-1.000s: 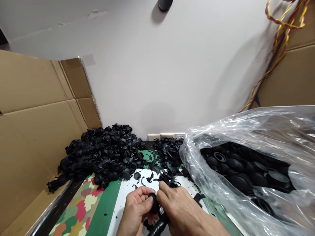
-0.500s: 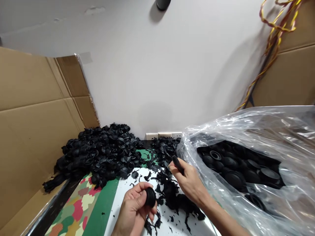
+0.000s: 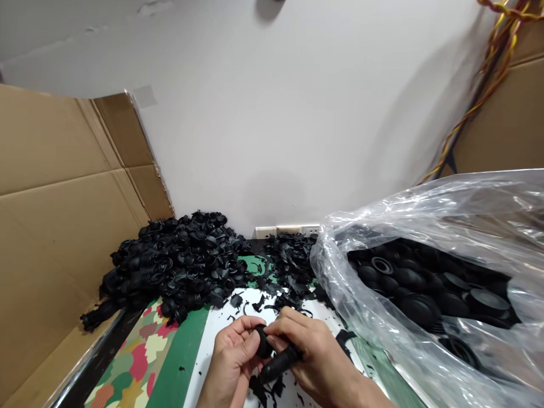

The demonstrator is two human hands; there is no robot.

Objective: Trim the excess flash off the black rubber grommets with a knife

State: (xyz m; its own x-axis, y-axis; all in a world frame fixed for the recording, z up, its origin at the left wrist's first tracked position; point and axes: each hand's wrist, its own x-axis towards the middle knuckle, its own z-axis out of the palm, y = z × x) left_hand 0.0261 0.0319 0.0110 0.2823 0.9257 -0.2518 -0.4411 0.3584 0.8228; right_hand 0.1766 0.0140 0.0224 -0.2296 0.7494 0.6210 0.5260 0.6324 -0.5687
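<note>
My left hand (image 3: 233,360) pinches a black ribbed rubber part (image 3: 262,343), round like a small bellows, between thumb and fingers. Close against it is my right hand (image 3: 312,354), wrapped around a black-handled tool (image 3: 280,362) whose thick round end points down and left. The tool's working end is hidden by the fingers. Thumb and fingertips of the right hand meet the rubber part's edge. Beneath both hands, black rubber scraps (image 3: 272,391) are scattered over a white sheet (image 3: 204,362).
At the left rises a large heap of black rubber parts (image 3: 182,260), beside a cardboard wall (image 3: 63,198). Trimmings (image 3: 293,255) lie at the back near a socket strip (image 3: 287,229). At the right, a clear plastic bag (image 3: 403,209) holds more black parts (image 3: 419,309).
My right hand has come down and left from the scrap pile, tool still in its grip, to meet the rubber part. My left hand stays nearly in place. The view has shifted slightly.
</note>
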